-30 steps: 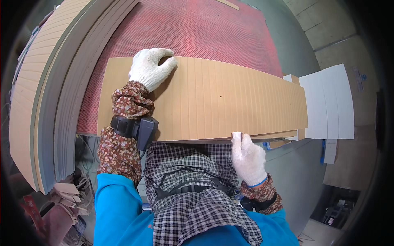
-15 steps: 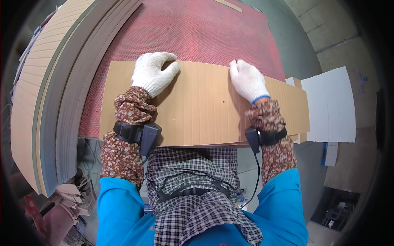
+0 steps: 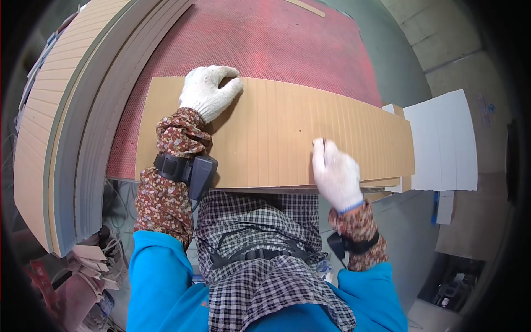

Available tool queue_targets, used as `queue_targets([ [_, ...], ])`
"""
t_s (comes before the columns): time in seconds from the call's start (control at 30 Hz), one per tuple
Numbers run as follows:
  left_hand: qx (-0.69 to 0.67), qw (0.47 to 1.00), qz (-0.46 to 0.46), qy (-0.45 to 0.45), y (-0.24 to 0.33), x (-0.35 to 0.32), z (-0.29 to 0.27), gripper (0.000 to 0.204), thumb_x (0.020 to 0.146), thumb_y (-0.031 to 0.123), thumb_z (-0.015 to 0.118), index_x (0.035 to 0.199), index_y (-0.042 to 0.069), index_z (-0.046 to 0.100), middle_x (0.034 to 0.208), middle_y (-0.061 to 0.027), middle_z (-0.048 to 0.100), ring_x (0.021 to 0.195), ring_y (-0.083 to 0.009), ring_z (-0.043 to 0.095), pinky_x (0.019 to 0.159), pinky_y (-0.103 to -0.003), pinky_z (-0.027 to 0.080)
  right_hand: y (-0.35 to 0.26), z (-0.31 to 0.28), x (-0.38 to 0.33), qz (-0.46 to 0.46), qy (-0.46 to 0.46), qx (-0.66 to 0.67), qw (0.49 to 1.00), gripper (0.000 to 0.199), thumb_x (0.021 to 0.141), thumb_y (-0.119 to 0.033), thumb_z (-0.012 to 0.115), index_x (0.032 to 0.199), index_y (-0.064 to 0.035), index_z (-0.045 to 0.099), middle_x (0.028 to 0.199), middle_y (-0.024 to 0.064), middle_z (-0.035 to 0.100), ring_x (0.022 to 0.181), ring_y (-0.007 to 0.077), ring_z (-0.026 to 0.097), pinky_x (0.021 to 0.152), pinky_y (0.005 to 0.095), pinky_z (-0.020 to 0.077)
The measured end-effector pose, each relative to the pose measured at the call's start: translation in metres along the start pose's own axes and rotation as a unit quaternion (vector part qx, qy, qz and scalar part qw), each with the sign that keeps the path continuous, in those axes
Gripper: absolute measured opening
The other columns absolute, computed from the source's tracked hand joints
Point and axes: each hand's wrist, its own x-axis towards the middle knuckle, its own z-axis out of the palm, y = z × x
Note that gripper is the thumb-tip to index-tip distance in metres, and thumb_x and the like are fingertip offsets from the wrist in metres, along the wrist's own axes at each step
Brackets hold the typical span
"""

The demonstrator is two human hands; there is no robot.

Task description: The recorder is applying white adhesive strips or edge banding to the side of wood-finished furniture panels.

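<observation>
A long tan board (image 3: 265,138) with parallel grooves and a small dark hole lies across the red textured table top (image 3: 276,44). At its far edge, left of the middle, my left hand (image 3: 209,91) in a white knitted glove has its fingers curled on the board, thumb bent toward them. My right hand (image 3: 336,170), gloved the same way and slightly blurred, is closed over the near part of the board. Something small and dark shows at its thumb and fingertip, too little to name.
Tall grooved boards (image 3: 41,133) stand in a stack along the left. White sheets (image 3: 442,141) extend past the right end of the board. A thin strip (image 3: 305,7) lies at the table's far edge. Offcuts (image 3: 91,260) are heaped at the lower left.
My right hand has come from the board's far edge toward me, to its near edge. My left hand stays at the far edge. The board appears slightly higher in view.
</observation>
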Motion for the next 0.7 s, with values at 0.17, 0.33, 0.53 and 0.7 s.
queue_targets([
  [0.17,0.005,1.000,-0.005,-0.003,-0.001,0.000,0.000,0.044,0.091,0.035,0.066,0.116,0.001,0.077,0.111,-0.0192,0.077,0.106,-0.0347,0.073,0.099,-0.043,0.055,-0.031,-0.014,-0.068,0.160,-0.041,0.141,0.976,0.027,0.107,-0.023,0.055,0.091,-0.0024,0.062,0.062,0.0191,0.064,0.055,0.0369,0.068,0.049,0.0471,0.0531],
  [0.33,0.002,1.000,-0.002,0.002,-0.001,0.000,0.001,0.044,0.091,0.035,0.066,0.117,0.000,0.076,0.113,-0.0194,0.077,0.107,-0.0342,0.074,0.100,-0.043,0.055,-0.046,-0.012,-0.083,0.124,-0.033,0.155,0.979,0.032,0.106,-0.027,0.058,0.085,-0.0037,0.059,0.055,0.0195,0.060,0.052,0.0397,0.065,0.048,0.0477,0.0512],
  [0.53,0.003,1.000,-0.004,0.000,-0.001,-0.001,0.000,0.045,0.091,0.035,0.065,0.117,0.000,0.076,0.114,-0.0200,0.077,0.108,-0.0347,0.073,0.100,-0.042,0.055,-0.049,-0.013,-0.069,0.162,0.002,0.171,0.972,0.029,0.106,-0.026,0.059,0.088,-0.0036,0.059,0.055,0.0188,0.060,0.051,0.0386,0.065,0.048,0.0483,0.0509],
  [0.7,0.025,1.000,-0.003,0.005,-0.002,0.000,0.003,0.045,0.091,0.036,0.066,0.117,0.001,0.076,0.115,-0.0198,0.076,0.109,-0.0353,0.072,0.101,-0.043,0.054,-0.042,-0.013,-0.053,0.126,-0.003,0.139,0.982,0.028,0.107,-0.025,0.058,0.089,-0.0034,0.061,0.057,0.0193,0.062,0.053,0.0388,0.066,0.049,0.0485,0.0521],
])
